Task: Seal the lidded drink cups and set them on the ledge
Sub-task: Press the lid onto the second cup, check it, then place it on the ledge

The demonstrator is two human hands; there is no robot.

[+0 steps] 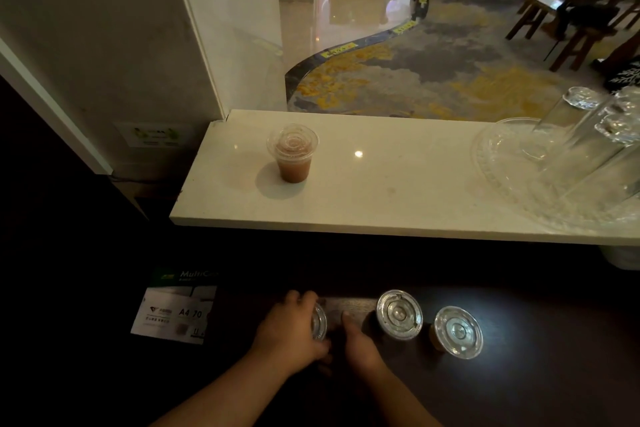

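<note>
I count one lidded cup (293,152) standing on the ledge (381,191), so that one looks done. Three are left on the dark tabletop (536,374). My left hand (289,329) curls over the near cup (319,322), gripping its lid. My right hand (358,343) sits close against it, but I cannot tell whether it grips. The middle cup (399,314) and far cup (458,331) wait to the right, untouched.
</note>
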